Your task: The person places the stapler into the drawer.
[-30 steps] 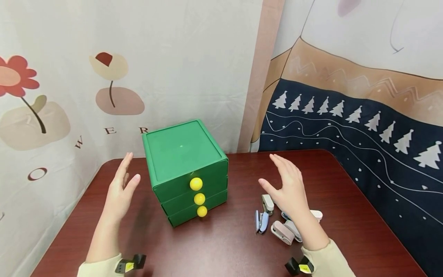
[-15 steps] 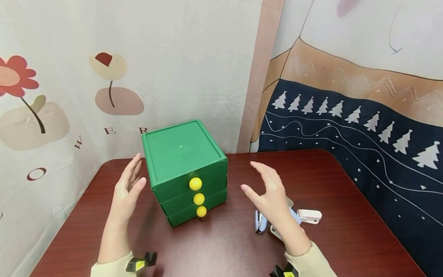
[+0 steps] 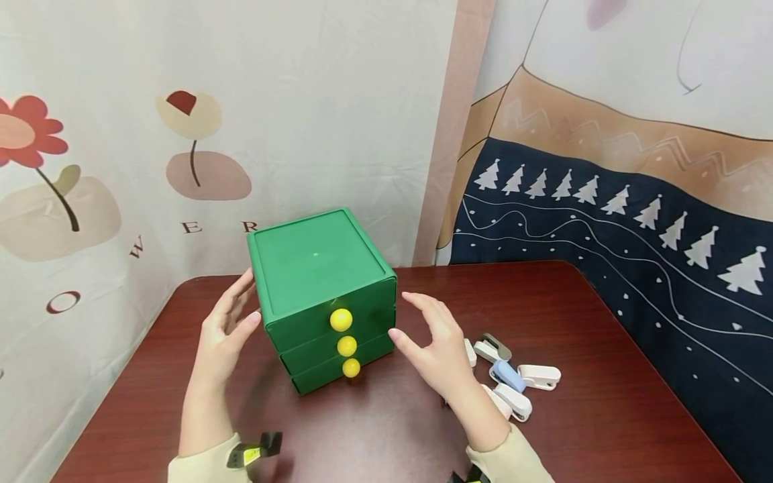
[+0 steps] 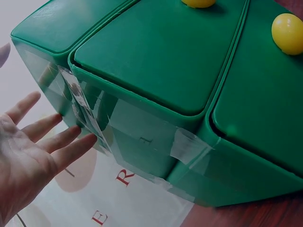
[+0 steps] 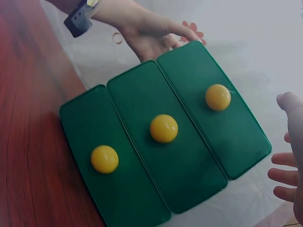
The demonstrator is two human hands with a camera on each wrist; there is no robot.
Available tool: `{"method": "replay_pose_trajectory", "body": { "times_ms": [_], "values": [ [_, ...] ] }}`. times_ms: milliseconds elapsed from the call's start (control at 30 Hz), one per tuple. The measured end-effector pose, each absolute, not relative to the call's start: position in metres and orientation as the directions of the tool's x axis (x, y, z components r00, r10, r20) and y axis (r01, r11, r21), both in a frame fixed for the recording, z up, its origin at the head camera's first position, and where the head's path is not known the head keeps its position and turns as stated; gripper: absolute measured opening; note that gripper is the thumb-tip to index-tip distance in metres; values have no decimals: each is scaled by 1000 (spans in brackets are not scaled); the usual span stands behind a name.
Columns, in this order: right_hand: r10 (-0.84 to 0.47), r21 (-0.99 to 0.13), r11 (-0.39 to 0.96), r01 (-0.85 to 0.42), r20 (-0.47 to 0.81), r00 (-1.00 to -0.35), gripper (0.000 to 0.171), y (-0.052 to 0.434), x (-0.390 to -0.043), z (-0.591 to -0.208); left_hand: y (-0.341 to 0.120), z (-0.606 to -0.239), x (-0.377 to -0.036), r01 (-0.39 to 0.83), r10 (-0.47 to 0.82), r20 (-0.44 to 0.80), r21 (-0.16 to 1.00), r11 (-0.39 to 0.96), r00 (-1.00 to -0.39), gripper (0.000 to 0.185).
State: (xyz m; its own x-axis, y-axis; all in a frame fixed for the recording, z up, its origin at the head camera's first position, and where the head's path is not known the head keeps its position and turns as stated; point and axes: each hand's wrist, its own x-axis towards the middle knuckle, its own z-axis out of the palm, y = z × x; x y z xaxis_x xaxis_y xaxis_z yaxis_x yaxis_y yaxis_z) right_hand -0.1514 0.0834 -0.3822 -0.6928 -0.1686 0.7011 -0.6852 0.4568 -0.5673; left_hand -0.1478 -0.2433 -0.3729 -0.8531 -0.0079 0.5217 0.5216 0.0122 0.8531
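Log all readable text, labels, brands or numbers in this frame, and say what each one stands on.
"O", "W", "E", "R": loose brown letters on the flowered wall cloth, left of the green drawer box.
"R", "E": the same cloth in the left wrist view.
Yellow tags on the wrist bands: too small to read.
Drawer box and staplers: no lettering visible.

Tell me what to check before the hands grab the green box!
1. Left hand open beside the green box: ok.
2. Right hand open on the other side: ok.
3. All three drawers shut, yellow knobs in line: ok.
4. Staplers lying apart from the box: ok.
5. Hands touching the box walls: cannot tell.
6. Tape on the side holding firm: cannot tell.
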Motion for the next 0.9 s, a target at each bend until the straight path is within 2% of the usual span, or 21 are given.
{"method": "replay_pose_trajectory", "body": {
  "times_ms": [433, 900],
  "values": [
    [-187, -584, 411, -700, 698, -691, 43, 57, -154, -393, -246, -375, -148, 536, -9, 537, 843, 40, -844, 54],
    [-208, -548, 321, -773, 755, -622, 38, 25, -158, -402, -246, -376, -149, 542, 6, 543, 839, 37, -840, 54]
  ]
}}
